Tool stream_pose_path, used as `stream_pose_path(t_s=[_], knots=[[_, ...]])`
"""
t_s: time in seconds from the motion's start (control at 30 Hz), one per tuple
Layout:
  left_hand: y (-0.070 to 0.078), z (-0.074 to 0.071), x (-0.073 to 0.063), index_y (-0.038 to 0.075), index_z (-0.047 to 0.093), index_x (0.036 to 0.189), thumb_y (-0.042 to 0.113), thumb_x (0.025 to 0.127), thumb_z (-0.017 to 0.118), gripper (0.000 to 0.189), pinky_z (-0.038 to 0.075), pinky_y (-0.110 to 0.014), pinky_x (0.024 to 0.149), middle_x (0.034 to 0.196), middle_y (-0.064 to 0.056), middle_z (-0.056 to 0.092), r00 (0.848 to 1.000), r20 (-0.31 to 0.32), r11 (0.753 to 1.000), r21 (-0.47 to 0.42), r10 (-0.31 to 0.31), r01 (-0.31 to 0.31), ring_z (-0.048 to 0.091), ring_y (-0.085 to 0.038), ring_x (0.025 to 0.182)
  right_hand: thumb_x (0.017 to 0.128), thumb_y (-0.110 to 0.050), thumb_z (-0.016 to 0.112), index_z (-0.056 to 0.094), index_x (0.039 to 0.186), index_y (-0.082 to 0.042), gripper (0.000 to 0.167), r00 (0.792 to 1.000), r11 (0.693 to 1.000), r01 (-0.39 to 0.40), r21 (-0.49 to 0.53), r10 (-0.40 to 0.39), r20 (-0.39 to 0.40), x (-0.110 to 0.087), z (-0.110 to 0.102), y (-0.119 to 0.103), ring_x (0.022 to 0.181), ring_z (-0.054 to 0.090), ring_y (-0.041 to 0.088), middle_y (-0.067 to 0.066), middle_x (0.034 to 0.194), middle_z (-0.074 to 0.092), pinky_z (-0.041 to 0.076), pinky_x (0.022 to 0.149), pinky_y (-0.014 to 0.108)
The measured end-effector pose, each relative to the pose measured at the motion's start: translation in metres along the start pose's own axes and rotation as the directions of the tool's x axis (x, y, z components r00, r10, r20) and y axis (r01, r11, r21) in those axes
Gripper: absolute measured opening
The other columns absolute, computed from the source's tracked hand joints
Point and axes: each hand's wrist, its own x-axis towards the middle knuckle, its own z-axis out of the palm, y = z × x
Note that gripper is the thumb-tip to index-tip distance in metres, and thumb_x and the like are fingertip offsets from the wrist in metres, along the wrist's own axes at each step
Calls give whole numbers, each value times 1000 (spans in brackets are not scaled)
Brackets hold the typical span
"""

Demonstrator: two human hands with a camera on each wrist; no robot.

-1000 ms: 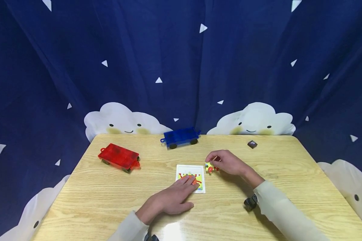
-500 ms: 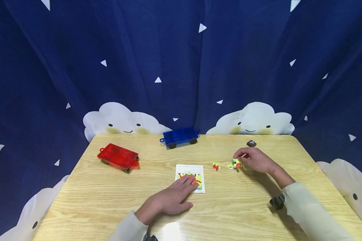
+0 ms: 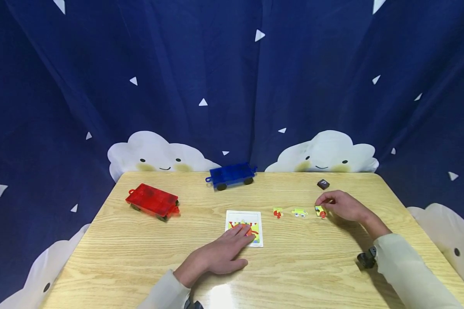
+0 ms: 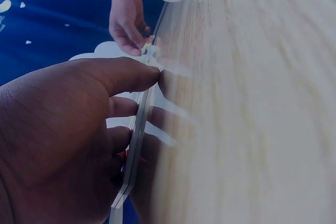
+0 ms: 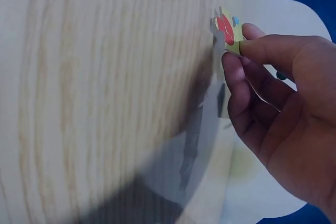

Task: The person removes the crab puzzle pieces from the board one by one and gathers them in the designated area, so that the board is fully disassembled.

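My left hand (image 3: 226, 253) rests with straight fingers on a white-framed puzzle board (image 3: 258, 245), covering its lower left part. A colourful picture with red and yellow shows around the fingers. Further right, my right hand (image 3: 344, 206) pinches a yellow-and-red jigsaw piece (image 3: 320, 211) between thumb and fingertips, low over the table; the right wrist view shows the piece (image 5: 227, 29) tilted, its printed face towards the camera. Two more jigsaw pieces lie between the hands: a yellow-and-red piece (image 3: 277, 212) and a yellow piece with eye-like spots (image 3: 300, 213).
A red toy wagon (image 3: 152, 201) stands at the left of the wooden table (image 3: 147, 257). At the back edge is a blue toy wagon (image 3: 232, 175). A small dark tile marked P (image 3: 323, 184) lies behind the right hand. A blue curtain (image 3: 232, 77) hangs behind.
My right hand has moved right from beside the board, with a jigsaw piece in its fingers. Two pieces now lie in view on the table behind it. The left hand has stayed put.
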Motion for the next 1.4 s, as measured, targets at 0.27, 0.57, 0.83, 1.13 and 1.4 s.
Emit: stream_pose_path(t_s=[0.27,0.57,0.83,1.13,1.4], knots=[[2,-1,0,8,30,163,32,105,53,66,16,-43,124,169,-15,16,1000,1,1000,2,-7,7,8,-29,156,99,0,62,74,106,-8,16,999,999,-42,4,42,7,1,2,9,92,57,22,3,102,69,47,83,40],[2,-1,0,9,30,163,33,106,53,67,16,-43,124,170,-14,16,1000,6,1000,8,-12,12,8,-29,156,99,-1,63,74,105,-8,15,999,999,-47,1,47,-10,1,6,12,92,58,21,2,100,69,48,82,41],[2,-1,0,7,29,163,31,106,53,66,15,-43,124,170,-15,15,1000,5,1000,-3,0,0,7,-30,156,100,-4,64,74,104,-9,12,998,998,-56,-7,56,-26,0,6,11,90,57,21,1,99,69,48,81,40],[1,-1,0,8,30,163,33,105,53,67,17,-43,124,169,-15,17,1000,-1,1000,26,-3,3,9,-29,156,101,-11,65,74,105,-11,10,994,999,-47,-20,45,-99,2,6,7,84,59,20,4,103,69,49,72,34],[3,-1,-1,8,28,164,32,107,51,66,16,-42,124,169,-15,15,1000,2,997,80,-3,3,8,-30,156,100,-4,64,74,106,-6,12,986,995,101,25,-97,-137,7,20,-30,84,61,22,7,108,69,52,64,30]])
